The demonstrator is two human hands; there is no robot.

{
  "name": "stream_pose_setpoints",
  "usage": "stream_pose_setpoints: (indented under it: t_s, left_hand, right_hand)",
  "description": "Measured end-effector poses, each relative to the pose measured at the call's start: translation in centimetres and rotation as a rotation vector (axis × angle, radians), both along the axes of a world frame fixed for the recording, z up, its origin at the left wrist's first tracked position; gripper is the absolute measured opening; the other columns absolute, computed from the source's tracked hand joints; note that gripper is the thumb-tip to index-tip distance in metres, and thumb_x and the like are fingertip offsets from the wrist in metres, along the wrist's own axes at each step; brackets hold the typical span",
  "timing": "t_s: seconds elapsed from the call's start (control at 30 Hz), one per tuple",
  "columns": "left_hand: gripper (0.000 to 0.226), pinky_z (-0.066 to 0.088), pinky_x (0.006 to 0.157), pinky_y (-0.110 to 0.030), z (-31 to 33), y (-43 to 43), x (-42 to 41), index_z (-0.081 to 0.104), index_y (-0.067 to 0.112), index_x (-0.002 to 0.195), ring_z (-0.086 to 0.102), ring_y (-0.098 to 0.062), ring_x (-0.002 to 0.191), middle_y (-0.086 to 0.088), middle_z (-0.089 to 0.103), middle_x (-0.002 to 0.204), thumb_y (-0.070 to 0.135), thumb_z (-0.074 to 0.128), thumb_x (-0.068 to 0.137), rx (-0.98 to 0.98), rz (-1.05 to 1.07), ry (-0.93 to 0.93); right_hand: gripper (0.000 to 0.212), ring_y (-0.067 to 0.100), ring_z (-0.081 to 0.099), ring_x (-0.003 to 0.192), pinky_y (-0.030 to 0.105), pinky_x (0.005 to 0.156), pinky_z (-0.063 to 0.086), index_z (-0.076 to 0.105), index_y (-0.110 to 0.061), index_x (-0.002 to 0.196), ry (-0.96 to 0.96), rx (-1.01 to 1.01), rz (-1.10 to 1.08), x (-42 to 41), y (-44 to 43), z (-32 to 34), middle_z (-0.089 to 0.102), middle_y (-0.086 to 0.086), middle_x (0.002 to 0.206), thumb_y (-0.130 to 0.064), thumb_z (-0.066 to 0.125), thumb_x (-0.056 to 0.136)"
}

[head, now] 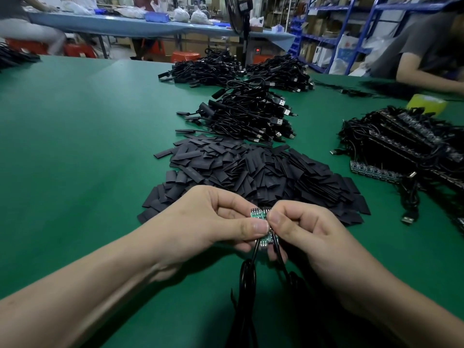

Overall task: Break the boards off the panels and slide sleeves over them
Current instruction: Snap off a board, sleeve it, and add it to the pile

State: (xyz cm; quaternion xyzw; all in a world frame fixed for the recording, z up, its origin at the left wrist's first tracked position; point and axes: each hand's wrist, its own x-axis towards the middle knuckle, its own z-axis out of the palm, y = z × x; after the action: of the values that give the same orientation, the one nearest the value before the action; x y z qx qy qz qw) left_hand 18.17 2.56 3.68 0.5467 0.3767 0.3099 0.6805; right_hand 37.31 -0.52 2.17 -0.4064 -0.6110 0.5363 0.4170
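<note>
The green felt-covered worktop [75,146] carries everything, and the broad heap of flat black heat-shrink sleeves [251,172] at its middle serves as the landmark. Beyond the heap lie tangled piles of black USB cables [246,116]. To the right of the heap is a stack of unbroken green circuit panels with cables attached [401,146].

Just in front of the heap, on its near side, both hands are closed around 1 piece of work. The left hand [213,222] pinches the left part of a small green strip of circuit boards [257,214] between thumb and forefinger. The right hand [308,229] has its fingers curled and pinches the right part. The 2 thumb tips almost meet over the strip, which is held clear of the worktop. Thin black cables [248,270] hang from the strip's near edge toward the person.

The strip looks light, thin and stiff, likely to snap cleanly along a scored line but not to bend. The best hold is probably by the bare edges on either side of the break line, thumbs close to it, so the bending force stays short and local. The soldered cable joints look like the fragile part. I would not pull on the cables or press on the components.

The sleeves look soft, flat and nearly weightless. Each probably needs a squeeze on its 2 folded edges to open the mouth before a board slides in, cable end trailing.
</note>
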Motion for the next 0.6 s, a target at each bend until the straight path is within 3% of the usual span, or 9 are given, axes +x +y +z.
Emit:
stream_pose_setpoints:
  t_s: [0.27,0.43,0.53,0.6]
  left_hand:
    - [0.022,0.054,0.060,-0.018,-0.3,0.3,0.1,0.078,0.008,0.083,0.068,-0.017,0.064,-0.021,0.075,0.083,0.017,0.089,0.066,0.002,-0.038,-0.052]
    - [0.018,0.055,0.060,-0.022,-0.3,1.1,-0.3,0.079,0.015,0.081,0.067,-0.015,0.061,-0.014,0.076,0.079,0.014,0.089,0.066,0.119,-0.116,0.040]
    - [0.025,0.052,0.063,-0.016,0.0,1.6,-0.8,0.080,0.024,0.087,0.065,-0.004,0.064,0.001,0.075,0.075,0.034,0.087,0.064,0.306,-0.173,0.150]
    - [0.022,0.048,0.064,-0.012,-0.2,2.4,-1.4,0.080,0.033,0.088,0.063,0.004,0.067,0.013,0.074,0.075,0.050,0.078,0.074,0.611,-0.083,0.363]
  right_hand:
    - [0.031,0.009,0.058,0.060,0.017,0.060,0.047,0.069,-0.027,0.068,0.094,-0.104,0.087,0.3,0.2,0.5,0.066,0.000,0.065,-0.032,0.058,0.096]
    - [0.030,0.017,0.063,0.061,0.024,0.063,0.053,0.069,-0.020,0.072,0.191,-0.131,0.074,1.1,0.7,0.5,0.067,0.009,0.069,-0.041,0.060,0.091]
    - [0.031,0.023,0.069,0.063,0.027,0.059,0.056,0.070,-0.022,0.070,0.246,-0.134,-0.024,2.1,1.4,0.4,0.071,0.014,0.074,-0.044,0.058,0.089]
    - [0.032,0.025,0.069,0.057,0.028,0.054,0.055,0.067,-0.021,0.072,0.259,-0.160,-0.065,2.5,1.7,0.4,0.070,0.015,0.071,-0.046,0.058,0.091]
